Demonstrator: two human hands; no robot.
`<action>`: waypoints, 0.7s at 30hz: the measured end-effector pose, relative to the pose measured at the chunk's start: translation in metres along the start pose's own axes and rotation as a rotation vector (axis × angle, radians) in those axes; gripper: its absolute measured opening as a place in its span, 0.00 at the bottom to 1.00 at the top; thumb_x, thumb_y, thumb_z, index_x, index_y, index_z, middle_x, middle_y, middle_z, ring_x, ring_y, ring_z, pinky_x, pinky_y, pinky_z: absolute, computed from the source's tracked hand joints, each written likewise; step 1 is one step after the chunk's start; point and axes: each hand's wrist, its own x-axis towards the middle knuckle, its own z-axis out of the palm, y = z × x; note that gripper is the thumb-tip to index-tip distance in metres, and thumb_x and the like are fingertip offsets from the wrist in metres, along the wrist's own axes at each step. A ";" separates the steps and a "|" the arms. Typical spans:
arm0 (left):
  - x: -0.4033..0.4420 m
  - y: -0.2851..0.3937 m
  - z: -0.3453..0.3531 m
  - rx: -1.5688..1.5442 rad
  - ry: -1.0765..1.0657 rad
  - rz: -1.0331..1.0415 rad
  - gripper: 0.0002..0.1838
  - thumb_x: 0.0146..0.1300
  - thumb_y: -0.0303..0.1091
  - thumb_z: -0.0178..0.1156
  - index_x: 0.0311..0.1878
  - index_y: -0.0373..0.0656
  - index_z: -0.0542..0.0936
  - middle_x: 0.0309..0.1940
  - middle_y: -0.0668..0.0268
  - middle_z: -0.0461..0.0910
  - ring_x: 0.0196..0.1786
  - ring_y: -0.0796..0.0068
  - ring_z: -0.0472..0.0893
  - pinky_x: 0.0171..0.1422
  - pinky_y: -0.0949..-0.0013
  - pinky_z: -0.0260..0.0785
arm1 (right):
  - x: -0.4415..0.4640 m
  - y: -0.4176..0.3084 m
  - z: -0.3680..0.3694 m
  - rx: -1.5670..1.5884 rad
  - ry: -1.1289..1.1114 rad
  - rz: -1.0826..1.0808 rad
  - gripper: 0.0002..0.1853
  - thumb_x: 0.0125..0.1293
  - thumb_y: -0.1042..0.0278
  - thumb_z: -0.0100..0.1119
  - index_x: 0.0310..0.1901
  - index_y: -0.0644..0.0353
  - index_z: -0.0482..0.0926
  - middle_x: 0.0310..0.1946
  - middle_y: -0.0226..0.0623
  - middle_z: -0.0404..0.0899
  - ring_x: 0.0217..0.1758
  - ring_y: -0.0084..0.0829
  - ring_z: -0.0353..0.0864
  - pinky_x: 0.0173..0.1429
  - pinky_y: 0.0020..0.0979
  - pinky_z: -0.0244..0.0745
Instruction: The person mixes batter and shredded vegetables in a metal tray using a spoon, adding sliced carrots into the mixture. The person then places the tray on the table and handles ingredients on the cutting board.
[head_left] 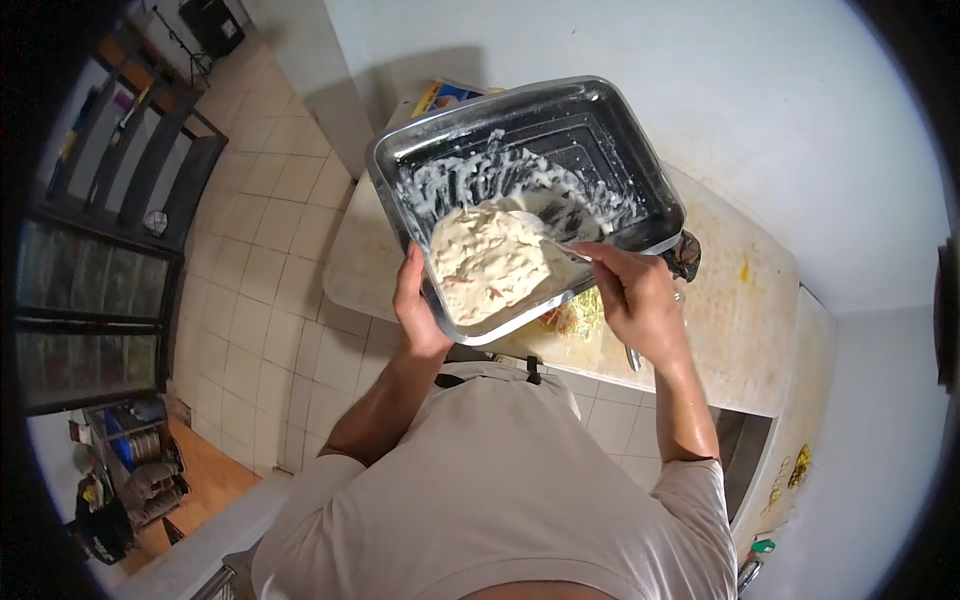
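A rectangular metal tray is held up tilted, its near-left corner lowest. A creamy mixture with small orange bits is heaped in that corner, and white smears streak the bottom. My left hand grips the tray's left edge near the corner. My right hand is closed on the handle of a spoon, whose bowl is at the mixture and partly hidden by it. Below the tray, partly covered, lie shredded vegetables. A metal utensil, perhaps a knife, shows under my right wrist.
A worn light table runs beneath the tray along the wall. On it sit a dark plastic bag and, behind the tray, a box with a colourful print. Dark shelving stands across the tiled floor at left.
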 end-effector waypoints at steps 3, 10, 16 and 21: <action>-0.002 0.010 0.014 -0.029 -0.031 -0.056 0.33 0.79 0.56 0.45 0.70 0.35 0.71 0.65 0.54 0.77 0.64 0.59 0.79 0.71 0.56 0.70 | 0.001 -0.018 -0.003 0.039 -0.020 0.032 0.18 0.60 0.85 0.57 0.51 0.64 0.85 0.34 0.52 0.86 0.33 0.49 0.86 0.40 0.42 0.80; -0.001 0.005 0.008 -0.012 -0.032 -0.046 0.33 0.78 0.57 0.45 0.69 0.35 0.72 0.63 0.54 0.79 0.62 0.59 0.81 0.68 0.56 0.72 | -0.013 -0.032 0.003 0.010 -0.125 -0.155 0.20 0.58 0.86 0.59 0.51 0.61 0.85 0.34 0.45 0.86 0.31 0.41 0.86 0.37 0.39 0.79; -0.002 0.005 0.002 -0.041 -0.027 -0.029 0.31 0.79 0.54 0.45 0.69 0.36 0.72 0.64 0.56 0.79 0.62 0.61 0.81 0.69 0.57 0.72 | -0.002 -0.019 -0.012 -0.065 -0.022 -0.117 0.17 0.58 0.87 0.58 0.47 0.62 0.87 0.32 0.45 0.86 0.30 0.39 0.87 0.34 0.35 0.78; 0.000 0.003 0.001 -0.025 0.012 0.027 0.30 0.80 0.52 0.45 0.69 0.37 0.72 0.64 0.57 0.78 0.63 0.63 0.80 0.71 0.58 0.70 | 0.024 0.013 -0.020 -0.220 0.103 0.126 0.17 0.58 0.85 0.60 0.49 0.62 0.87 0.33 0.46 0.86 0.33 0.44 0.87 0.38 0.38 0.82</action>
